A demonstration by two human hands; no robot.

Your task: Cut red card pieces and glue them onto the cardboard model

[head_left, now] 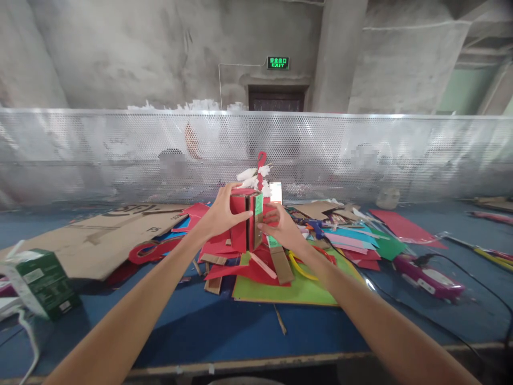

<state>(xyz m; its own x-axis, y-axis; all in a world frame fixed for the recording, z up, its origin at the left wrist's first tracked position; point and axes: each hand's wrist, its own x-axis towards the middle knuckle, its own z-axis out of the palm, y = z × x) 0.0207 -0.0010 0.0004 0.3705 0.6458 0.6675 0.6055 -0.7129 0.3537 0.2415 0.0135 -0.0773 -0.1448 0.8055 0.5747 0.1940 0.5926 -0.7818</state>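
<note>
A red cardboard box (239, 227) with dark edges stands upright in the middle of the table. My left hand (222, 213) grips it from the left, fingers over the top and thumb across the front. Curled fingers of my right hand (284, 227) touch its right side, where a brown cardboard edge and a green strip (259, 203) show. White flower-like pieces (246, 176) and a red hooked piece (262, 159) rise behind the box. Below it lie red scraps, a cardboard strip (281, 264) and a lime-green sheet (256, 291).
Large flat cardboard (100, 235) and a green carton (48, 283) are on the left. On the right lie coloured paper, a blue glue gun (316, 229), a purple device (428, 278) with a black cable, and a red sheet (404, 224). A perforated metal screen (340, 160) stands behind.
</note>
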